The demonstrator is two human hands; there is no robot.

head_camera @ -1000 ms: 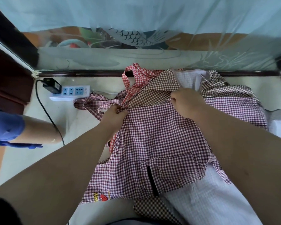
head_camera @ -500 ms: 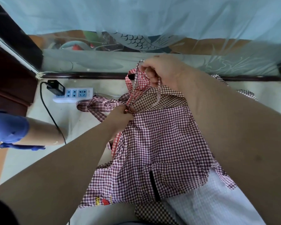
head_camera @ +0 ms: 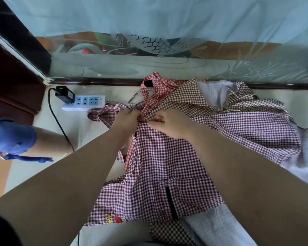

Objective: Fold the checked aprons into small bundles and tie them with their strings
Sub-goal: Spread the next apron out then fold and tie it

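Both hands meet at the top edge of the maroon checked apron (head_camera: 160, 167). The left hand (head_camera: 127, 119) and right hand (head_camera: 171, 124) each pinch its cloth. It lies on a pile of other checked aprons (head_camera: 247, 121).

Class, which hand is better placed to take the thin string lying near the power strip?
Probably left: the left hand is beside the string; the right hand grips the apron farther off.

Pale surface (head_camera: 89, 139) — heap of checked aprons (head_camera: 167, 166), white power strip (head_camera: 89, 102) with black adapter (head_camera: 64, 95), black cable (head_camera: 58, 123)
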